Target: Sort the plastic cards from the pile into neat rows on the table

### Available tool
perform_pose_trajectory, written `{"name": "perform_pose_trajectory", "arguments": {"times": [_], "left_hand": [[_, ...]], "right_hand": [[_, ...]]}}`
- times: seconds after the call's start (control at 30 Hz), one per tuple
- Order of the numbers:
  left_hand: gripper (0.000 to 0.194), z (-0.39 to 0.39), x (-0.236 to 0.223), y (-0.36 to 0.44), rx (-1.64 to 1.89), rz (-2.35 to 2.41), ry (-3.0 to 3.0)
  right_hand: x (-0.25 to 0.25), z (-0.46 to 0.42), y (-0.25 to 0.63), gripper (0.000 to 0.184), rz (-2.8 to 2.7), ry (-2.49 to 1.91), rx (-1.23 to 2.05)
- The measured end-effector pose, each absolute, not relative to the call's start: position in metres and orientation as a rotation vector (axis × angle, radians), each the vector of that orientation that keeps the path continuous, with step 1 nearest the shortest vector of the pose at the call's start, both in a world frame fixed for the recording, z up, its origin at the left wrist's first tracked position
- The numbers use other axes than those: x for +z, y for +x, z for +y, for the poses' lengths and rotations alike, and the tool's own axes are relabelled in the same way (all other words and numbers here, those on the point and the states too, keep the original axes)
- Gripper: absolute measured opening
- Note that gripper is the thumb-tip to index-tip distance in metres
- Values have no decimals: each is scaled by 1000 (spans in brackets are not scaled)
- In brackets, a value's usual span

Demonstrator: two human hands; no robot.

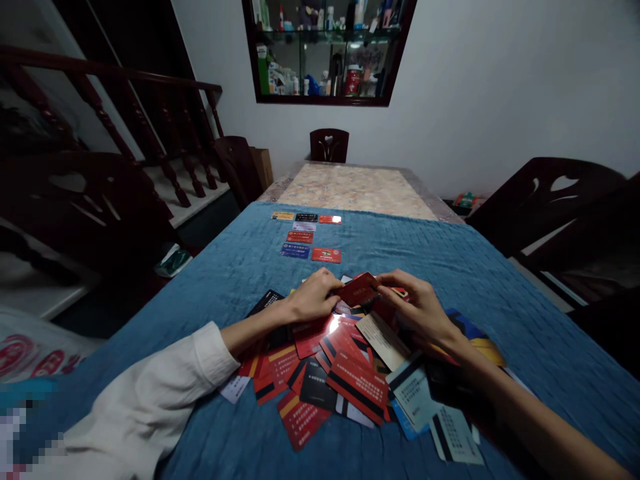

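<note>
1. Presently, the left hand (314,295) has its grip closed, thumb and fingers pinching the left end of a dark red plastic card (358,289).
2. The right hand (419,305) has its grip closed too, thumb and fingertips clamped on the right end of that same card.
3. The card spans the two hands, slanted, over the far part of a loose pile of magnetic-stripe cards (345,348); whether its lower edge touches them, I cannot tell.
4. The pile lies mostly beneath and nearer than the hands, its cards overlapping at odd angles, with a pale green card (456,433) at its near right fringe.
5. Beyond the hands, forward and a little left, lies a group of seven cards (300,237), with a strip of blue cloth (395,247) between it and the hands and a wider stretch to its right.
6. The cloth reaches both side edges of the desk (355,190), well apart from the hands; dark wooden chairs (543,190) stand along those sides.
</note>
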State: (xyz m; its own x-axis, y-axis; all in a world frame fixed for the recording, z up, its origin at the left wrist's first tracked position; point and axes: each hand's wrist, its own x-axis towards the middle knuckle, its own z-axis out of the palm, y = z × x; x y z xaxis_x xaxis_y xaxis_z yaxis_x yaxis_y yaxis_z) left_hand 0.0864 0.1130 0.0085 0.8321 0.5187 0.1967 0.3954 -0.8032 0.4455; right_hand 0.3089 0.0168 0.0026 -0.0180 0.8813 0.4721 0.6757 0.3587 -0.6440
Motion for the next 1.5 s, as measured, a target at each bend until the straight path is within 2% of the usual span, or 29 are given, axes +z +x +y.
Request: {"name": "perform_pose_trajectory", "arguments": {"times": [0.53,0.9,1.07,1.27,1.4,1.5], "left_hand": [[31,94,14,90,801,633,2457],[10,77,15,94,830,682,2458],[12,76,10,96,906,650,2414],[19,77,9,94,907,637,2396],[13,79,9,93,885,712,2370],[9,82,7,93,840,791,2345]], "right_hand": [[16,7,303,26,-1998,-1212,-125],[17,8,294,21,-2130,-1074,-271],[16,14,285,14,-2067,-929,-383],[1,10,280,18,-2003,-1085,-263],[-14,8,283,30,-2000,-1220,-193],[-20,9,285,32,-1974,-1274,-124]]}}
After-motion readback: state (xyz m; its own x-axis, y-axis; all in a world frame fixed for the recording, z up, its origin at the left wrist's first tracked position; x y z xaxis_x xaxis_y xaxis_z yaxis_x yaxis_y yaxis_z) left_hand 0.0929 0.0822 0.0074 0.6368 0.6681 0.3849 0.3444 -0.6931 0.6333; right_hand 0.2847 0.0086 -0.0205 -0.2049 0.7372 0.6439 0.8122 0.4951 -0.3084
